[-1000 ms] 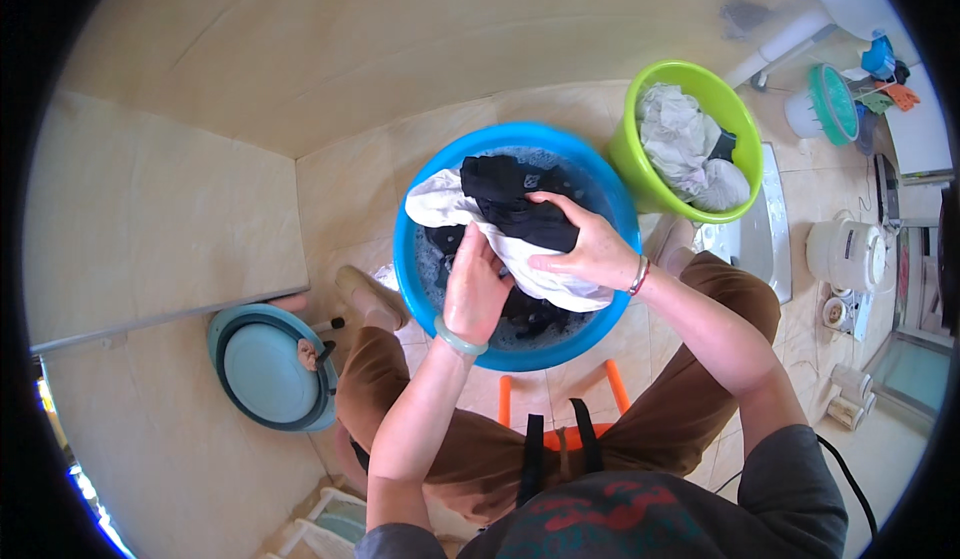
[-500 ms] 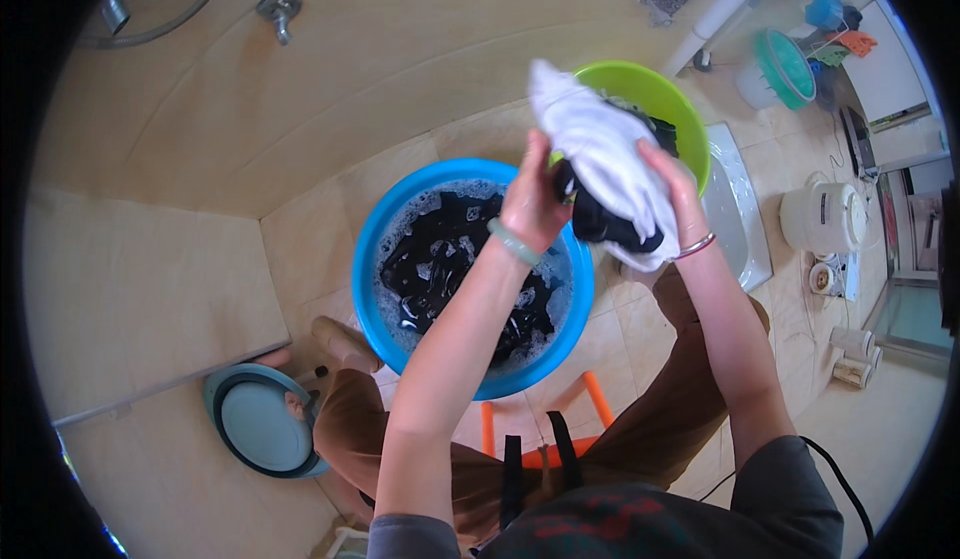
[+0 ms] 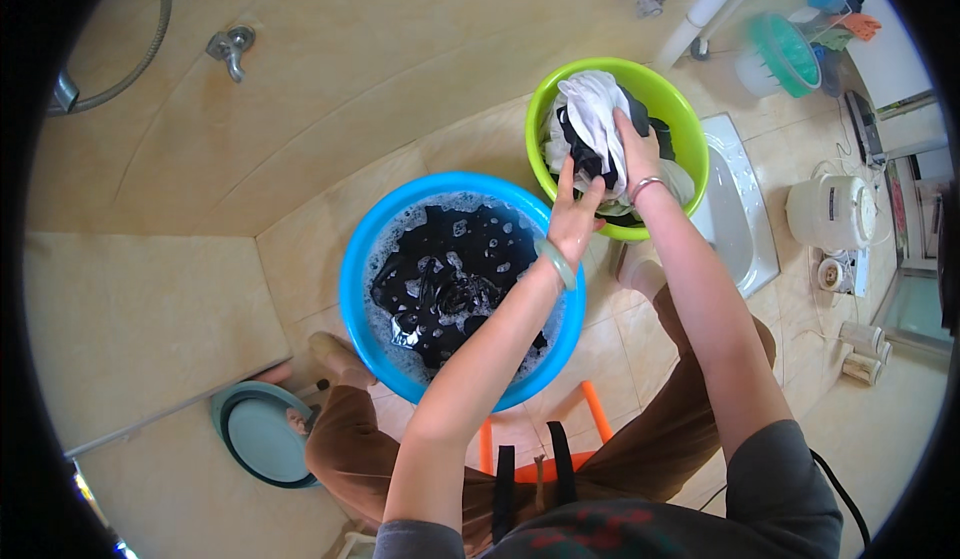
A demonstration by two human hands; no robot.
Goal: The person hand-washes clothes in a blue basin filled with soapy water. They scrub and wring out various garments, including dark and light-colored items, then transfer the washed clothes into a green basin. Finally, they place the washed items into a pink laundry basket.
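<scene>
A white and black garment [image 3: 598, 114] rests bunched on the pile in a lime-green basin [image 3: 697, 129]. My right hand [image 3: 642, 154], with a bracelet at its wrist, grips the white cloth's right side. At the basin's near-left rim is my left hand [image 3: 575, 217], a pale green bangle at its wrist. Its fingers are spread and reach to the garment's black lower part, not wrapped round it. To the left stands a blue basin [image 3: 357, 311] of sudsy water, where dark cloth [image 3: 440, 279] soaks with foam around it.
An orange stool [image 3: 596, 411] is between my legs. A folded grey-blue basin [image 3: 265, 439] leans at lower left. A white squat pan [image 3: 735, 209] is set in the floor on the right, with a lidded white bucket [image 3: 832, 211] beyond it. A tap [image 3: 233, 51] sticks out of the wall.
Both hands have moved the garment from mid-air between the basins down onto the pile in the green basin. My left hand has loosened from it, its fingers now spread.
</scene>
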